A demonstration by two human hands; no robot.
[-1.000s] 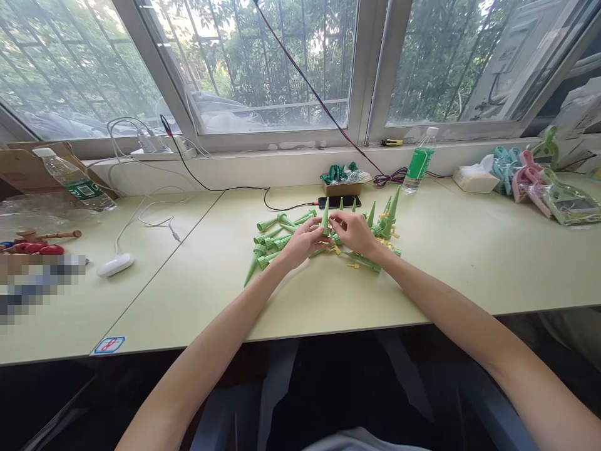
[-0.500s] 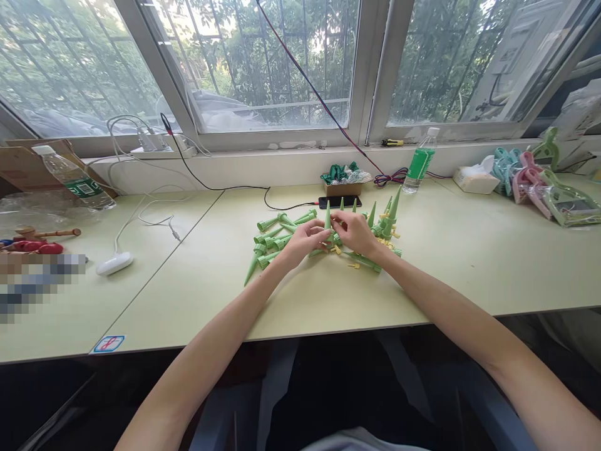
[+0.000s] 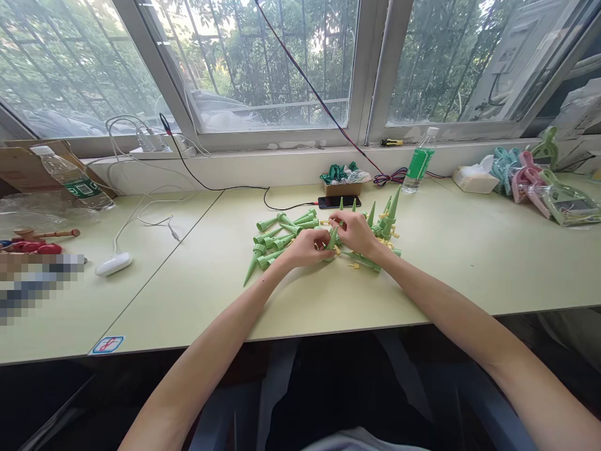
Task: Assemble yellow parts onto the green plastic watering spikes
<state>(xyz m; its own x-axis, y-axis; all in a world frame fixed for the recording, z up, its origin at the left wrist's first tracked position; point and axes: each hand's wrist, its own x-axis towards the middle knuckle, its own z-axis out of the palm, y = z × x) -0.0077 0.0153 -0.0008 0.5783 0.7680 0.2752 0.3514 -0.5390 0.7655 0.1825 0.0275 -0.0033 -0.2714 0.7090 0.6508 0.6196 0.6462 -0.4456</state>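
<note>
My left hand [image 3: 310, 247] is closed around a green plastic plant-watering spike [image 3: 332, 240], its point up and leaning slightly right. Just above and to the right, my right hand [image 3: 354, 230] has its fingers pinched. A small yellow valve [image 3: 324, 222] shows at those fingertips. On the left lies a pile of loose green spikes [image 3: 270, 241]. Beyond and to the right of my right hand, several green spikes [image 3: 392, 207] stand point up, with yellow pieces around their bases. One spike [image 3: 364, 260] lies below my right wrist, near a loose yellow valve [image 3: 354, 266].
Behind the spikes are a black phone [image 3: 339, 202] on a cable and a small box [image 3: 345, 186]. A green-labelled bottle [image 3: 419, 161], a tissue pack [image 3: 476, 177] and bagged plastic clips [image 3: 530, 178] stand right. A white mouse-shaped device [image 3: 113, 264] and cables lie left.
My left hand has lowered toward me, tilting the spike to the right. My right hand has come apart from the spike, and a yellow valve now shows at its fingertips.
</note>
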